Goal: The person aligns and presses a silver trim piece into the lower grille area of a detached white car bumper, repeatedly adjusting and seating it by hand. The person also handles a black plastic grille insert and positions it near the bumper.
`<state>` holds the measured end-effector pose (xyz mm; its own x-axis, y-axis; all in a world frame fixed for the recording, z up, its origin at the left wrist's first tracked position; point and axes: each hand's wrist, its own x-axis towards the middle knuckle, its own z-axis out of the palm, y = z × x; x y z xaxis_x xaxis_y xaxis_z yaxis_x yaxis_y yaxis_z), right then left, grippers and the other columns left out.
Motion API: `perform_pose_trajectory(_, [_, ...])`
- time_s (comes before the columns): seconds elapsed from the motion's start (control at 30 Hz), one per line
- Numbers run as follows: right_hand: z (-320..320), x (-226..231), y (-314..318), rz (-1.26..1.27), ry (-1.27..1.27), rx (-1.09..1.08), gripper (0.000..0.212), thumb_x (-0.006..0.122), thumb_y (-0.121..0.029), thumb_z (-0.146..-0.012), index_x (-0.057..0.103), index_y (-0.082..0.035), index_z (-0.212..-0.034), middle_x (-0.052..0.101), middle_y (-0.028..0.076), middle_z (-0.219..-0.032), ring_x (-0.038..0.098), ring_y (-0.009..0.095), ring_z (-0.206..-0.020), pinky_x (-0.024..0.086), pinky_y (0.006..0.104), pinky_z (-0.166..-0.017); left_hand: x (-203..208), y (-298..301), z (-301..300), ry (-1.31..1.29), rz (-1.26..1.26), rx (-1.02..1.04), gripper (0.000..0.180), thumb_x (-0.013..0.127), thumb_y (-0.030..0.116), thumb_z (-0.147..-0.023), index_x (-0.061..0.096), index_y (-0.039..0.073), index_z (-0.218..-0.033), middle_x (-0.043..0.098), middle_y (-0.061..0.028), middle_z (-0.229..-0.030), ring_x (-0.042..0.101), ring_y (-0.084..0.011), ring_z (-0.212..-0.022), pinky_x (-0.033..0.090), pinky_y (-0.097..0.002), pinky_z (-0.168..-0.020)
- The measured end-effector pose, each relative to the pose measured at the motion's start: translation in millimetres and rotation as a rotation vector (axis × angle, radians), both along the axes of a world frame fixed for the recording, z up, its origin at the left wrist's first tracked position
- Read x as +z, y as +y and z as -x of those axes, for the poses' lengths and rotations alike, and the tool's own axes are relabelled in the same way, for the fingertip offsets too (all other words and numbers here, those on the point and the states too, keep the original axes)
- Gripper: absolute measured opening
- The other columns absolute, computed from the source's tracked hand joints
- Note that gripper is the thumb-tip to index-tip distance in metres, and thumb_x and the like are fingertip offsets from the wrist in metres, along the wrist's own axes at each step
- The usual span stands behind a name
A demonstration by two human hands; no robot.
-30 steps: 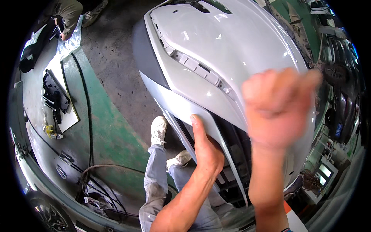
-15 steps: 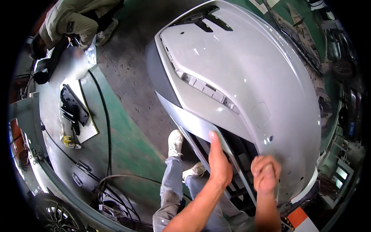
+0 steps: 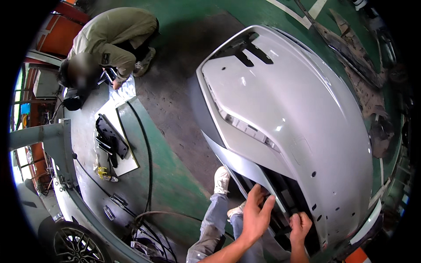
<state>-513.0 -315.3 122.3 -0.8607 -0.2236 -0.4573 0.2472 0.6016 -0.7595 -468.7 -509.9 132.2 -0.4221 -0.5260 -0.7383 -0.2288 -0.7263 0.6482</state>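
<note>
A large pale grey car bumper cover (image 3: pixel 280 101) lies in front of me, with a silver trim strip (image 3: pixel 243 162) bordering its dark slatted grille (image 3: pixel 287 193). Over the grille's near part is my left hand (image 3: pixel 256 215), its thumb apart from the fingers. The fingertips are partly hidden beside the slats. To its right, my right hand (image 3: pixel 300 225) is closed, with its curled fingers against the grille by the trim's lower end. What lies between those fingers is hidden.
At the upper left a co-worker (image 3: pixel 116 39) crouches over small parts on clear plastic. Black plastic parts (image 3: pixel 112 138) lie on a white board (image 3: pixel 129 164). A black cable (image 3: pixel 147 149) and a hose (image 3: pixel 175 213) cross the floor. A car wheel (image 3: pixel 76 245) stands lower left.
My right hand has come down from a raised fist to the grille. My left hand has moved lower along the trim to the slats. The view has shifted, so more of the co-worker shows.
</note>
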Motion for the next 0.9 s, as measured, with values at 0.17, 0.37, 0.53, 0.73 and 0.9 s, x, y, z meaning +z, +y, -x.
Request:
perform_pose_trajectory(0.17, [-1.2,-0.9,-3.6,-0.018,-0.002,-0.022,0.036,0.062,-0.021,-0.094,0.049,-0.002,-0.066,0.051,0.002,-0.056,0.045,0.008,-0.050,0.032,0.0263,-0.046,2.6,-50.3,-3.5,-0.192,0.893,-0.457,0.049,0.074,0.011,-0.083,0.057,0.001,-0.128,0.056,-0.0198,-0.130,0.056,-0.0360,-0.120,0.044,-0.0454,-0.102])
perform_pose_trajectory(0.37, [-2.3,-0.7,-3.4,-0.004,-0.059,-0.086,0.034,0.060,-0.018,-0.095,0.048,-0.004,-0.066,0.046,0.000,-0.055,0.041,0.006,-0.048,0.029,0.0241,-0.046,-26.4,-85.0,45.0,-0.268,1.236,-0.794,0.057,0.069,0.032,-0.088,0.055,-0.001,-0.133,0.050,-0.0186,-0.142,0.045,-0.0360,-0.135,0.033,-0.0520,-0.112])
perform_pose_trajectory(0.53, [-0.2,5.8,-14.6,0.000,-0.108,-0.141,0.034,0.061,-0.019,-0.095,0.050,-0.005,-0.065,0.043,-0.001,-0.053,0.037,0.006,-0.046,0.025,0.0238,-0.044,-29.4,-86.5,53.8,-0.271,1.257,-0.912,0.061,0.061,0.041,-0.094,0.053,-0.002,-0.136,0.048,-0.0209,-0.145,0.041,-0.0357,-0.139,0.031,-0.0526,-0.114])
perform_pose_trajectory(0.73, [5.4,8.0,-20.5,-0.049,-0.116,-0.142,0.035,0.062,-0.020,-0.095,0.051,-0.004,-0.066,0.042,-0.002,-0.052,0.037,0.006,-0.045,0.025,0.0240,-0.043,-34.0,-84.7,59.5,-0.222,1.250,-0.884,0.060,0.062,0.040,-0.094,0.053,-0.002,-0.136,0.048,-0.0223,-0.145,0.039,-0.0369,-0.141,0.030,-0.0521,-0.115])
perform_pose_trajectory(0.9, [3.6,2.4,-13.7,-0.036,-0.099,-0.167,0.036,0.063,-0.021,-0.094,0.055,-0.001,-0.066,0.044,-0.001,-0.051,0.039,0.007,-0.046,0.028,0.0266,-0.044,-32.6,-84.3,49.6,-0.074,1.209,-0.853,0.060,0.067,0.033,-0.091,0.051,-0.002,-0.137,0.047,-0.0207,-0.146,0.039,-0.0367,-0.141,0.030,-0.0504,-0.116])
